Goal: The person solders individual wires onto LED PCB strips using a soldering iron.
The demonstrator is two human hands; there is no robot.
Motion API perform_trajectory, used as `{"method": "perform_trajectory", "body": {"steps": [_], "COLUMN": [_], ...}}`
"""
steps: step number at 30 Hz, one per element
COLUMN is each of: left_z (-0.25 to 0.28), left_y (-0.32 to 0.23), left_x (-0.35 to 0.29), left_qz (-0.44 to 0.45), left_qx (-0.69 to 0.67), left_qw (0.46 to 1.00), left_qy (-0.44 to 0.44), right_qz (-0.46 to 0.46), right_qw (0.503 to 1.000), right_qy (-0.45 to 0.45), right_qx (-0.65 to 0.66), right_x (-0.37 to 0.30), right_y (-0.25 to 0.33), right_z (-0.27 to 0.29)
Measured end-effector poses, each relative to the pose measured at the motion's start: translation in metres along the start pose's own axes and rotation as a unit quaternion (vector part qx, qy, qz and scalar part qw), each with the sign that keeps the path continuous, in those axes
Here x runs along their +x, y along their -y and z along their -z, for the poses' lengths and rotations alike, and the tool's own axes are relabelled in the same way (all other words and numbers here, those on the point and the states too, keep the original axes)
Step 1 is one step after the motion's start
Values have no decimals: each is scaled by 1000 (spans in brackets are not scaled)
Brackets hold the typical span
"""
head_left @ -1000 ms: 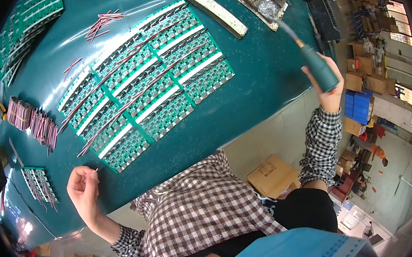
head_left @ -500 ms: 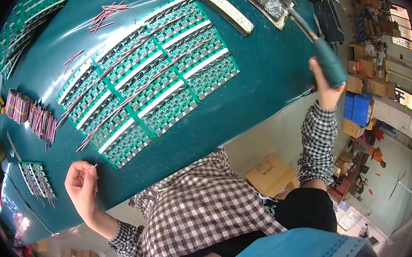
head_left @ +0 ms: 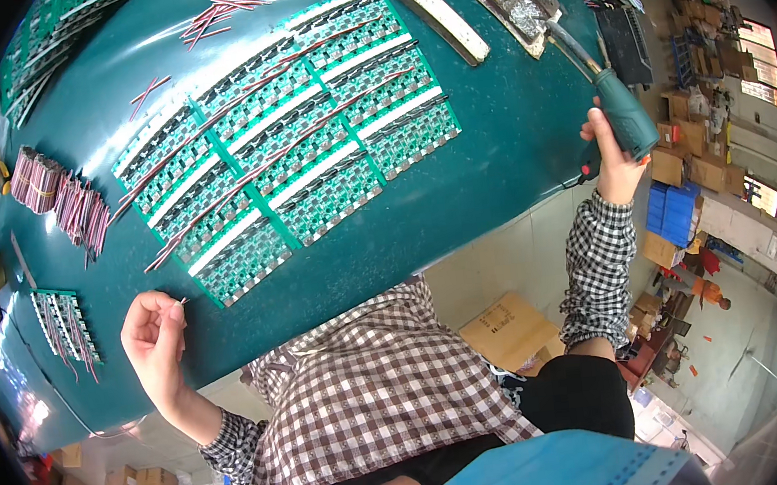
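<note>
1. Lower left: I see the left hand (head_left: pixel 154 335), thumb and forefinger pinching a thin wire (head_left: pixel 186 301).
2. Centre: boards (head_left: pixel 288 121), untouched.
3. Right: the right hand (head_left: pixel 612 154), fingers wrapped around the iron (head_left: pixel 626 112); its tip has shifted to the tray's (head_left: pixel 499 24) right edge, off the boards.

Right of the flat circuit-board panel (head_left: pixel 278 118), a green-handled soldering iron (head_left: pixel 620 100) slants tip-away; a tiny wire end (head_left: pixel 185 300) shows just left of the panel's near corner.
</note>
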State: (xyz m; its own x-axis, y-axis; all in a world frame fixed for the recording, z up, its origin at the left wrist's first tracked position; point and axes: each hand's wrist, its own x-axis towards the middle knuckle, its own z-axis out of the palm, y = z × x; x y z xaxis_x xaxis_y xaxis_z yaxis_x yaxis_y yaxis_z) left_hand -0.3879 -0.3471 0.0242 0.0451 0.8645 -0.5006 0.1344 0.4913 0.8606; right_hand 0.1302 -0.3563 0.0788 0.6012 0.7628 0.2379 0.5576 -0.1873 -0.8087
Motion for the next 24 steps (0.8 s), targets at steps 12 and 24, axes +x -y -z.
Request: {"method": "perform_trajectory", "body": {"steps": [12,24], "left_z": [-2,-4], "left_y": [1,1], "left_x": [1,4], "left_qz": [-9,-13], "left_qx": [-4,-7], "left_qw": [1000,1000], "left_qy": [-4,-2], "right_qz": [-48,26], "right_qw": [998,991], "right_qy": [-16,-98], "right_qx": [43,-83], "right_x": [-8,-39], "right_y": [7,27], "right_z": [12,-12]}}
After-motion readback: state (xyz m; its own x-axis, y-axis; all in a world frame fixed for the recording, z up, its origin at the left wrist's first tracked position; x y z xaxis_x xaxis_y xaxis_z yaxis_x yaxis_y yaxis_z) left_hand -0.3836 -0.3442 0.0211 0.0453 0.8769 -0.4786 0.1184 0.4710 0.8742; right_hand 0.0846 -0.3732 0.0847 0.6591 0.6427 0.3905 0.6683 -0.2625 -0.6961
